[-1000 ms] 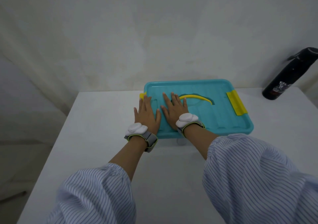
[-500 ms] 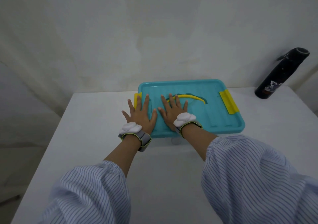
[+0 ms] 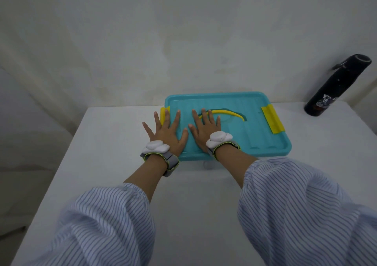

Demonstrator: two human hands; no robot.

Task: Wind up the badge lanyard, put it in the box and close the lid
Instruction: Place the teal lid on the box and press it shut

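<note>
The box's teal lid [image 3: 253,131] lies flat on the box, with a yellow curved handle [image 3: 228,113] in its middle and a yellow latch [image 3: 272,119] at its right end. A second yellow latch [image 3: 163,113] shows at the left end, partly under my fingers. My left hand [image 3: 166,132] lies flat with fingers spread over the lid's left edge. Beside it, my right hand [image 3: 205,129] presses flat on the lid, fingertips reaching the handle. The lanyard is out of sight.
A black water bottle [image 3: 334,86] leans against the wall at the table's far right corner. The white table [image 3: 114,155] stands against a pale wall, with its left edge dropping off near my left sleeve.
My left hand has slid a little to the left and spread its fingers wider over the lid's left edge. The right hand stays flat on the lid. The camera view shifted slightly.
</note>
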